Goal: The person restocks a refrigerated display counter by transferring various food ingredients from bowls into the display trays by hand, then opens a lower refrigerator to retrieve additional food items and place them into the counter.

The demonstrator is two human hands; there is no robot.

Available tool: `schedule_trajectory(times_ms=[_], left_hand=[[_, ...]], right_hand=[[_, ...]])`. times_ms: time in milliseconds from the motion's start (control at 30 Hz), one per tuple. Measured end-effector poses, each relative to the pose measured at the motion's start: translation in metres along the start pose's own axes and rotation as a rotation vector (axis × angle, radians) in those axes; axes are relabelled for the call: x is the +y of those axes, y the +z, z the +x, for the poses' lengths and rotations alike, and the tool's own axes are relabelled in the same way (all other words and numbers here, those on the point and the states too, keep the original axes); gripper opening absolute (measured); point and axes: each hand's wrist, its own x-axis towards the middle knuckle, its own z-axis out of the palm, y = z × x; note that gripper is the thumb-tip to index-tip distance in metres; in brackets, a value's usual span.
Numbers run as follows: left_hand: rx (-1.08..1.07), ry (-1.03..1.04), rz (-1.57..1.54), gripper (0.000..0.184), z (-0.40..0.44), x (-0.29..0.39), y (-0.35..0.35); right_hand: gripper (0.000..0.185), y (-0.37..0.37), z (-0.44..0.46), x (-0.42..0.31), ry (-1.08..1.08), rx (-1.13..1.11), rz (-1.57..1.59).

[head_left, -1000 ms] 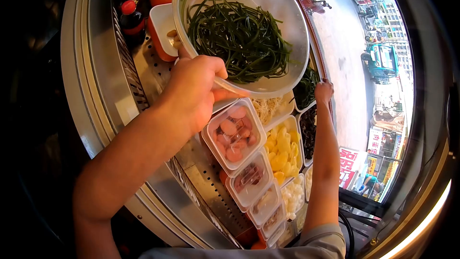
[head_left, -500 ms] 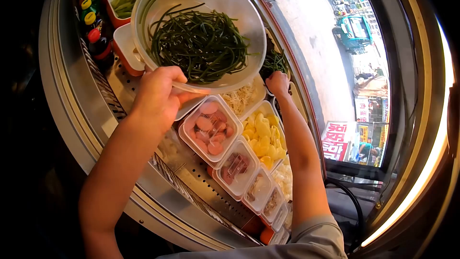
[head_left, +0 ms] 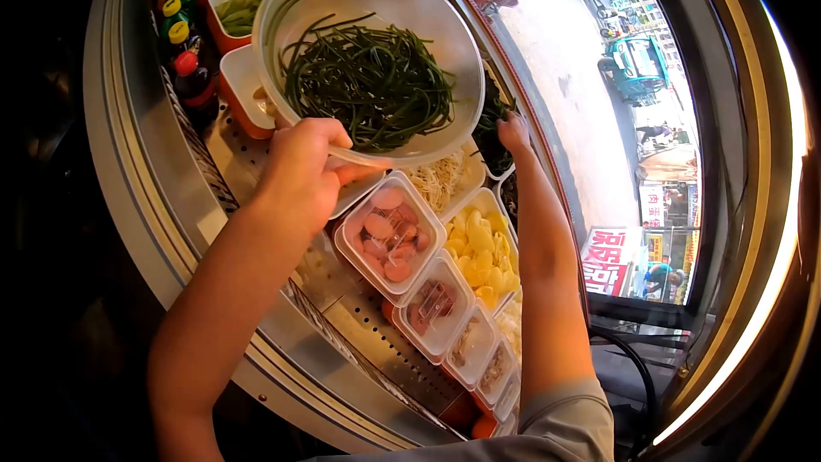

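My left hand point(head_left: 312, 173) grips the near rim of a large clear bowl point(head_left: 466, 51), tilted toward me. Dark green strips point(head_left: 376, 85) lie in the bowl. My right hand point(head_left: 513, 132) is at a container of dark greens point(head_left: 491, 133) to the right of the bowl; its fingers are partly hidden, and whether they hold any greens cannot be made out. Below the bowl are pale shreds point(head_left: 434, 180), yellow slices point(head_left: 481, 248) and a clear-lidded box of pink slices point(head_left: 389, 235).
Bottles with coloured caps point(head_left: 192, 81) line the left side beside orange-and-white containers point(head_left: 244, 90). More lidded boxes point(head_left: 434, 306) run down toward me over a perforated metal tray point(head_left: 363, 334). A window at the right shows a street with a teal vehicle point(head_left: 637, 68).
My right hand has gone from the window-side edge to the container of dark greens. The camera view has shifted, and my left hand still holds the bowl.
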Motion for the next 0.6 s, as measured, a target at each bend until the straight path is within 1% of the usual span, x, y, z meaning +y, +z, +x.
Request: schedule_trajectory(times_ms=[33, 67, 133, 167, 200, 233, 300, 333, 367, 400, 433, 467, 500, 533, 567, 600], left_hand=[[0.038, -0.013, -0.071, 0.018, -0.001, 0.000, 0.005], [0.040, -0.002, -0.072, 0.014, -0.003, -0.001, 0.006], [0.008, 0.000, -0.063, 0.011, 0.002, -0.003, -0.001], [-0.004, -0.006, -0.069, 0.011, 0.003, -0.002, -0.001], [0.045, -0.001, -0.045, 0.012, 0.002, -0.002, 0.000], [0.097, 0.008, -0.018, 0.013, 0.001, -0.001, 0.002], [0.061, -0.033, -0.043, 0.012, -0.002, 0.002, 0.009], [0.043, -0.066, -0.067, 0.012, -0.004, 0.006, 0.010], [0.088, -0.070, -0.072, 0.021, -0.005, 0.006, 0.015], [0.157, -0.046, -0.080, 0.030, -0.005, 0.006, 0.019], [0.153, -0.068, -0.125, 0.050, 0.002, 0.003, 0.013], [0.148, -0.014, -0.112, 0.074, 0.006, -0.002, 0.008], [0.149, -0.014, -0.082, 0.089, 0.010, -0.003, 0.005], [0.195, 0.003, -0.108, 0.038, 0.003, 0.001, 0.011], [0.096, 0.016, -0.138, 0.033, 0.004, -0.001, 0.006], [0.069, -0.011, -0.140, 0.045, 0.014, -0.007, -0.004]], right_hand=[[0.045, 0.000, 0.002, -0.004, 0.078, -0.129, -0.080], [0.047, -0.005, -0.001, -0.015, 0.157, -0.261, -0.158], [0.050, -0.023, -0.019, -0.036, 0.323, -0.198, -0.128], [0.051, -0.032, -0.024, -0.038, 0.309, -0.235, -0.185], [0.052, -0.044, -0.028, -0.040, 0.254, -0.256, -0.205], [0.052, -0.053, -0.030, -0.045, 0.262, -0.228, -0.182], [0.051, -0.067, -0.034, -0.042, 0.271, -0.192, -0.158], [0.048, -0.072, -0.044, -0.043, 0.217, -0.042, -0.167], [0.045, -0.070, -0.055, -0.052, 0.151, 0.101, -0.156], [0.039, -0.074, -0.070, -0.059, 0.104, 0.154, -0.061], [0.036, -0.083, -0.085, -0.075, 0.064, 0.162, 0.051], [0.035, -0.091, -0.102, -0.088, 0.018, 0.150, 0.130], [0.032, -0.106, -0.121, -0.108, 0.053, 0.096, 0.192], [0.030, -0.112, -0.143, -0.118, 0.022, 0.102, 0.203], [0.029, -0.125, -0.165, -0.135, 0.067, 0.059, 0.287], [0.030, -0.138, -0.187, -0.146, -0.001, 0.030, 0.261]])
